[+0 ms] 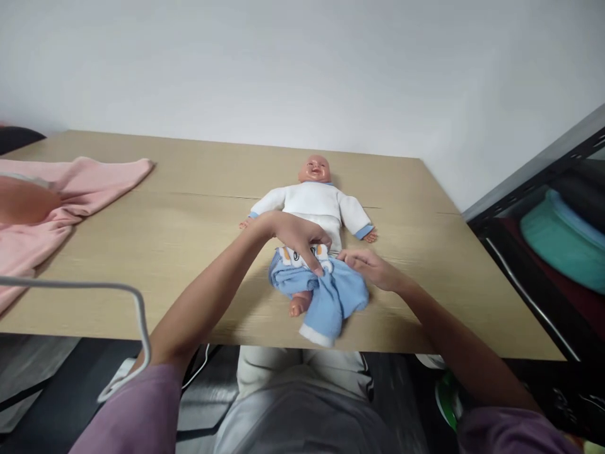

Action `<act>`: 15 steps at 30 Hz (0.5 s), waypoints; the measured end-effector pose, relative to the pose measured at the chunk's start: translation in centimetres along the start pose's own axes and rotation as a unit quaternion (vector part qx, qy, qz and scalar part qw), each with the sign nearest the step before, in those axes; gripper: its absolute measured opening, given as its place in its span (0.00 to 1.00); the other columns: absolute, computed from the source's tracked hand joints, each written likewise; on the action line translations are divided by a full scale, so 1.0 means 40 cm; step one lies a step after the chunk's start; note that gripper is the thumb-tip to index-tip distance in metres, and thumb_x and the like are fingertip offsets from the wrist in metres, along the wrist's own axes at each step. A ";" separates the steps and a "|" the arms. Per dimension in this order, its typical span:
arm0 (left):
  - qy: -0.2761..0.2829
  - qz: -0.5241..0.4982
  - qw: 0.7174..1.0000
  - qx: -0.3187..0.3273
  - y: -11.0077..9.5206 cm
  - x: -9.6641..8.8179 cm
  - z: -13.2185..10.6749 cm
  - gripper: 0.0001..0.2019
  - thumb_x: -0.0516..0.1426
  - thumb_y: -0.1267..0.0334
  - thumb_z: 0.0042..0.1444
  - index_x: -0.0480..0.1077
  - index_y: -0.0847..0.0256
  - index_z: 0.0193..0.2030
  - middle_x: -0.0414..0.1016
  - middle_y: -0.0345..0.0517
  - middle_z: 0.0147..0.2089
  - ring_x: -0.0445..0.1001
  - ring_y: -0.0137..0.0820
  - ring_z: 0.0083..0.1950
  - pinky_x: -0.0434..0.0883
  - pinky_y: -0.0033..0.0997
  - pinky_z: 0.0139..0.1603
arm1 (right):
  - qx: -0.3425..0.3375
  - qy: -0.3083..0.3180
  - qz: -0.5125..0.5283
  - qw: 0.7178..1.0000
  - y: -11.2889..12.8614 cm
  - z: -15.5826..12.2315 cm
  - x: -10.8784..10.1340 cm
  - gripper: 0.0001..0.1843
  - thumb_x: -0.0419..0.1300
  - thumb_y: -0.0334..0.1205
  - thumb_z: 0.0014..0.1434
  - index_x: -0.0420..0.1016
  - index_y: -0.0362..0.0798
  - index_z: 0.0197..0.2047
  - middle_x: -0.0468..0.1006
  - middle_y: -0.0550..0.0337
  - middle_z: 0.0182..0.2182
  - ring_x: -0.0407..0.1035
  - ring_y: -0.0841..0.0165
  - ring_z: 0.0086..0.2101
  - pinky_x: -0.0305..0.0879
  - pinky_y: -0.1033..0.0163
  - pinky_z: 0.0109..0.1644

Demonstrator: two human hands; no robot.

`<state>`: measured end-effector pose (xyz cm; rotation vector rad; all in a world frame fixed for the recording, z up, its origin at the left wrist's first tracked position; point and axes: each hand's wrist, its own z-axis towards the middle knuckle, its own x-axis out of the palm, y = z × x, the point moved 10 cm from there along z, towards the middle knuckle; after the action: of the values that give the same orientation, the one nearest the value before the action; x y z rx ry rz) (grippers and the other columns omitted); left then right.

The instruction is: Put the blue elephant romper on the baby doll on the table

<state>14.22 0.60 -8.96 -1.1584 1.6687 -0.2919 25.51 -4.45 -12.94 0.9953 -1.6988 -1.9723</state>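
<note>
- The left hand (299, 234) reaches in from the near left with the forearm stretched long. It lies palm down over the belly of the doll (314, 200), its fingers (316, 263) bent down onto the patterned waistband. Whether they pinch the cloth or only press on it, I cannot tell.
- The right hand (371, 266) comes in low from the near right to the doll's hip. Its fingers are drawn together on the waist edge of the blue trousers (338, 296), gripping the cloth.
- The doll lies on its back on the table (189, 252), long axis running away from the person: head at the far end, arms spread sideways, feet toward the near edge.
- The trousers sit bunched about the doll's legs, one bare foot showing and one white cuff just short of the table's near edge.
- Bare tabletop lies on both sides of the doll.
- A pink cloth (70, 189) lies well to its left.
- A dark shelf (543, 208) stands past the table edge to its right.
</note>
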 end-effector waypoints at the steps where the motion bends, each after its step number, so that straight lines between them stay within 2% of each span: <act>1: -0.009 -0.006 1.000 0.017 -0.004 -0.004 0.009 0.29 0.75 0.39 0.47 0.80 0.56 0.48 0.80 0.41 0.41 0.76 0.39 0.42 0.70 0.34 0.44 | 0.003 0.007 -0.001 1.000 0.000 -0.002 0.003 0.26 0.63 0.64 0.76 0.81 0.47 0.46 0.76 0.59 0.40 0.69 0.66 0.40 0.67 0.64 0.45; 4: -0.066 -0.057 0.994 0.072 -0.009 -0.012 0.017 0.33 0.76 0.40 0.46 0.77 0.56 0.54 0.80 0.43 0.50 0.77 0.40 0.51 0.72 0.33 0.50 | -0.017 -0.014 0.070 0.997 0.007 -0.004 -0.003 0.24 0.69 0.62 0.71 0.79 0.47 0.46 0.73 0.61 0.38 0.67 0.68 0.38 0.67 0.65 0.43; 6: -0.083 -0.109 0.985 0.104 -0.008 -0.005 0.013 0.33 0.77 0.43 0.47 0.77 0.56 0.55 0.81 0.42 0.50 0.78 0.40 0.50 0.73 0.33 0.50 | -0.025 -0.059 0.122 0.990 0.008 -0.005 -0.017 0.27 0.71 0.65 0.68 0.76 0.48 0.46 0.71 0.63 0.36 0.65 0.70 0.34 0.66 0.67 0.39; 10: -0.024 -0.188 0.971 0.146 -0.010 0.040 0.010 0.22 0.76 0.47 0.54 0.79 0.57 0.48 0.80 0.41 0.42 0.79 0.37 0.43 0.74 0.33 0.45 | -0.002 -0.125 0.157 0.980 0.003 -0.008 -0.029 0.27 0.73 0.65 0.66 0.73 0.50 0.45 0.69 0.65 0.35 0.61 0.73 0.31 0.62 0.71 0.32; 12: -0.022 -0.201 0.966 0.163 -0.009 0.044 0.006 0.19 0.75 0.49 0.57 0.78 0.57 0.46 0.79 0.41 0.41 0.78 0.36 0.43 0.74 0.33 0.45 | 0.010 -0.121 0.160 0.980 0.003 -0.006 -0.023 0.25 0.75 0.62 0.66 0.73 0.51 0.48 0.70 0.65 0.36 0.61 0.74 0.31 0.63 0.72 0.32; 15: -0.062 -0.227 0.954 0.186 -0.004 0.027 -0.003 0.18 0.75 0.52 0.58 0.77 0.56 0.47 0.77 0.40 0.40 0.77 0.35 0.43 0.74 0.32 0.45 | 0.050 -0.073 0.143 0.986 -0.018 -0.007 -0.008 0.24 0.74 0.58 0.68 0.76 0.50 0.54 0.75 0.63 0.39 0.66 0.73 0.32 0.66 0.71 0.33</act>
<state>14.19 -0.40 -9.45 -1.2270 1.1572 -0.7727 26.06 -4.28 -13.54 0.6067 -1.9163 -1.8249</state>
